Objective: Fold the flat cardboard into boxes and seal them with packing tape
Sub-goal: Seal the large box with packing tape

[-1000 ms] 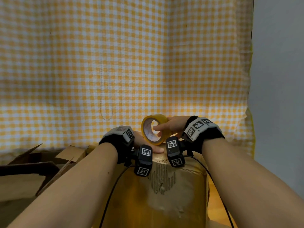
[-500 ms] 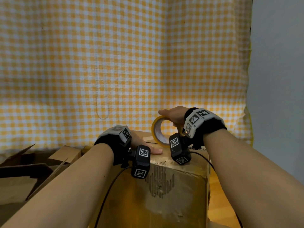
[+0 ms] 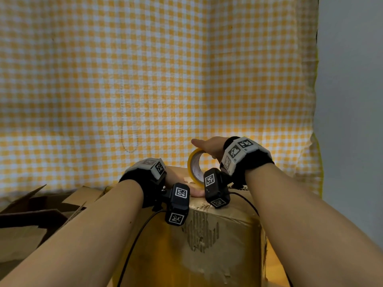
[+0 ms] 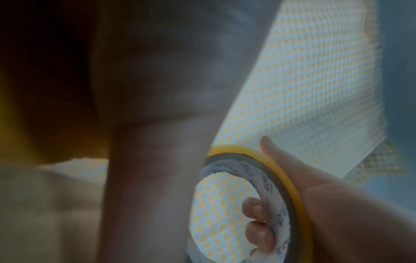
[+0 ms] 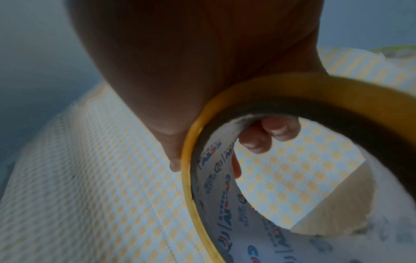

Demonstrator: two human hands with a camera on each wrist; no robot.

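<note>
A brown cardboard box (image 3: 207, 245) stands in front of me, its top partly covered with yellowish tape. My right hand (image 3: 209, 148) grips a yellow packing tape roll (image 3: 194, 166) upright above the box top, fingers curled through its core, as the right wrist view shows at the fingers (image 5: 270, 131) inside the tape roll (image 5: 202, 178). My left hand (image 3: 186, 183) lies flat on the box top beside the roll, fingers straight. In the left wrist view the tape roll (image 4: 281, 178) sits right of my blurred left hand.
An orange-and-white checked cloth (image 3: 145, 79) hangs behind the box. Loose flattened cardboard (image 3: 41, 208) lies at the lower left. A grey wall (image 3: 352, 100) is on the right. Black cables (image 3: 134, 241) run from the wrist cameras down over the box front.
My right hand has lifted the tape roll up and to the right along the box top, its grip turning over the roll. The left hand stays pressed flat on the box.
</note>
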